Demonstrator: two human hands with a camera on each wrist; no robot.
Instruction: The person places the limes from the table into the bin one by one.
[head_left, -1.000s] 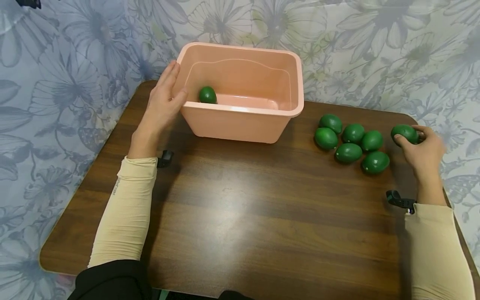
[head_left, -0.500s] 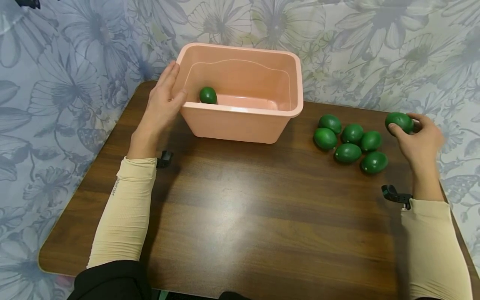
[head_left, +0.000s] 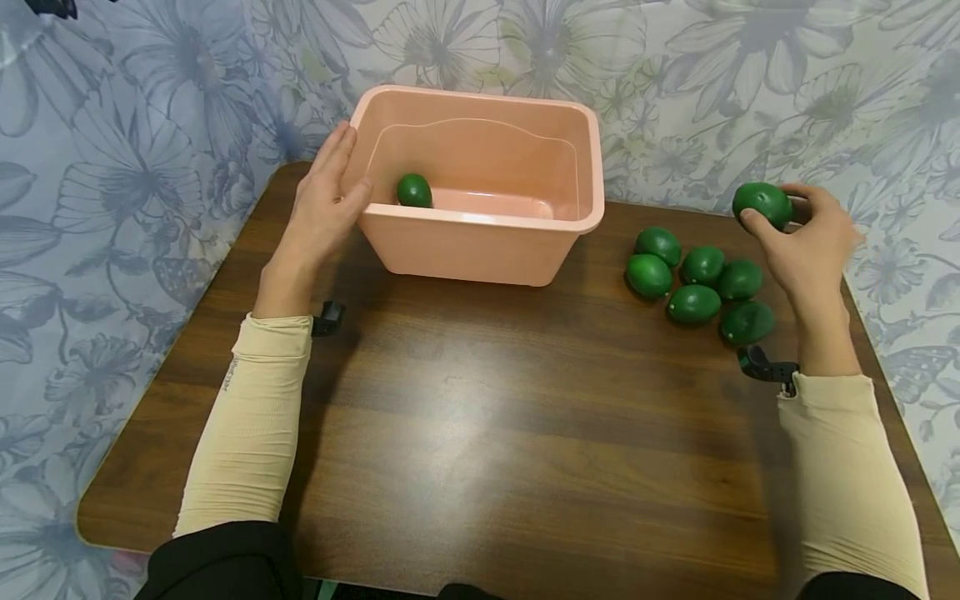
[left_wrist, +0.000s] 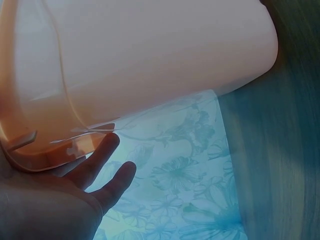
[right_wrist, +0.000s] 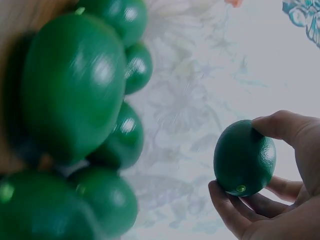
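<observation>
In the head view, my right hand (head_left: pixel 813 242) pinches a glossy dark green, egg-shaped fruit (head_left: pixel 761 204) between thumb and fingers. It hangs above the table's back right edge; the right wrist view shows a pale stem spot on the held fruit (right_wrist: pixel 245 157). Several matching fruits (head_left: pixel 693 304) lie in a close group to its left. My left hand (head_left: pixel 321 204) rests along the left end of a pink plastic tub (head_left: pixel 468 250), fingers fairly straight, thumb at the rim. One green fruit (head_left: pixel 414 191) lies inside the tub's left part. The left wrist view shows extended fingers (left_wrist: pixel 117 185) beside the tub wall.
The tub stands at the back of a brown wooden table (head_left: pixel 480 400). Behind it hangs a flower-patterned wall covering (head_left: pixel 675 108). The group of fruits lies between the tub and my right forearm.
My right hand has lifted the green fruit from the right end of the table and carried it up and to the left. The left hand and the tub have stayed in place.
</observation>
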